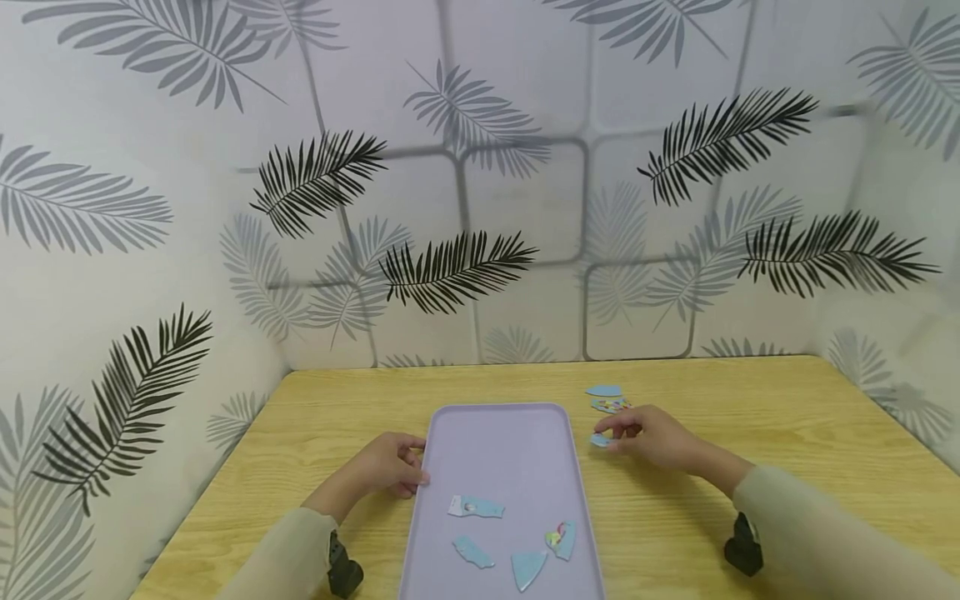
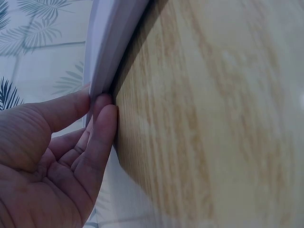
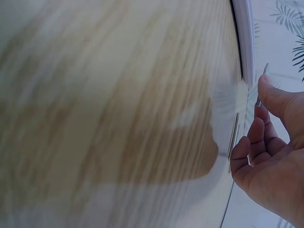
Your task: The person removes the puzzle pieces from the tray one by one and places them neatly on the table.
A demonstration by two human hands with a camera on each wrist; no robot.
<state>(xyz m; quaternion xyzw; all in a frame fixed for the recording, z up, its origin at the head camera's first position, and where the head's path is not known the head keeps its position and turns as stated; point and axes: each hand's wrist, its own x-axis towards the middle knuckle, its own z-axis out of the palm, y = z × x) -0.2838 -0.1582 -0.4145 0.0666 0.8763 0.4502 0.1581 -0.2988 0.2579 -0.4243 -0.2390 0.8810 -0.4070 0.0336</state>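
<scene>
My left hand pinches the left rim of a lilac tray; in the left wrist view, thumb and fingers close on the tray's edge. Right of the tray, my right hand holds a small light-blue puzzle piece between thumb and fingers. The right wrist view shows this thin piece edge-on, tilted up off the table. Inside the tray's near half lie a long piece with a small picture, a narrow blue piece, a triangular one and one with coloured figures.
Beyond my right hand, a plain blue piece and a colourful patterned piece lie on the wooden table. A wall with a leaf pattern stands behind the table's far edge.
</scene>
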